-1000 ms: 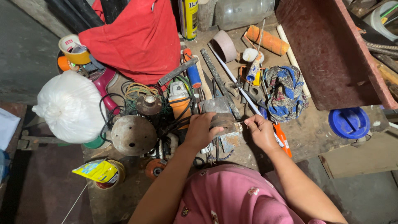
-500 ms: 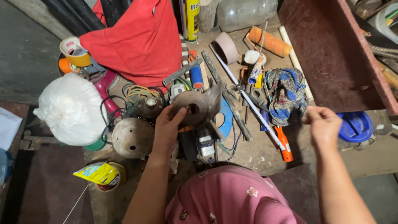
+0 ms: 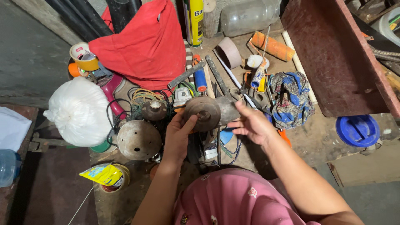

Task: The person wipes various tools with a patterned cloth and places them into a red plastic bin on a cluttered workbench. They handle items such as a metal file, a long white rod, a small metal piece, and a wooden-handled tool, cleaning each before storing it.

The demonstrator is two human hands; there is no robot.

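Note:
My left hand [image 3: 178,134] holds up a rusty round metal disc part [image 3: 203,113] with a hole in its middle, thumb on its lower edge. A grey metal piece [image 3: 228,109] sticks out behind the disc on the right. My right hand [image 3: 251,123] grips that grey end, thumb on top and fingers curled under it. The part hangs above a cluttered wooden workbench [image 3: 321,146], over tangled wires and small tools. Just left of my left hand lies a rusty perforated dome cover [image 3: 139,140].
A white tied plastic bag [image 3: 79,110] and a red cloth bag [image 3: 141,41] fill the left. A patterned rag [image 3: 291,100], blue lid [image 3: 357,130] and rusty slanted panel [image 3: 333,54] are on the right. A yellow spray can [image 3: 193,21] and tape rolls [image 3: 83,56] stand at the back.
My left hand lifted the disc part off the bench. My right hand swung out toward the blue lid, then came back and took hold of the part's grey end.

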